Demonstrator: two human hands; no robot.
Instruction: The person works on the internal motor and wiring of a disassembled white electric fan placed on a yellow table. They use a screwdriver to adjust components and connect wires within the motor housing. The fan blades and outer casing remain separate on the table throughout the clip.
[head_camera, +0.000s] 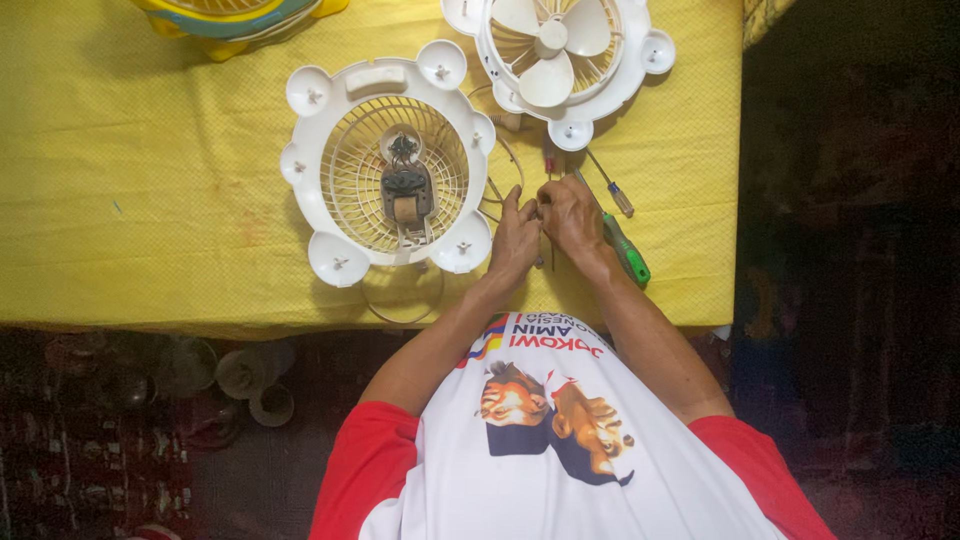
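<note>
- The left hand (515, 240) and the right hand (570, 215) meet just beside the white round plastic fan grille (385, 160), at its lower right edge, over the yellow cloth-covered table (150, 180).
- Both hands have their fingertips pinched together around something small between them; what it is cannot be told, it is too small and hidden by the fingers.
- Thin brownish wires (500, 185) curve from the grille toward the hands.
- The grille lies flat and has round lobes with screws on its rim; in its middle sits a small dark metal motor with copper winding (405, 185).
- Above and right of the grille lies a second white round fan housing with a three-blade white propeller (555, 50).
- A green-handled screwdriver (627, 250) lies right of the grille, just beside the right wrist; a thinner screwdriver with a clear handle (612, 188) lies above it.
- A yellow plastic fan body (235, 20) shows partly above and left of the grille, at the top edge.
</note>
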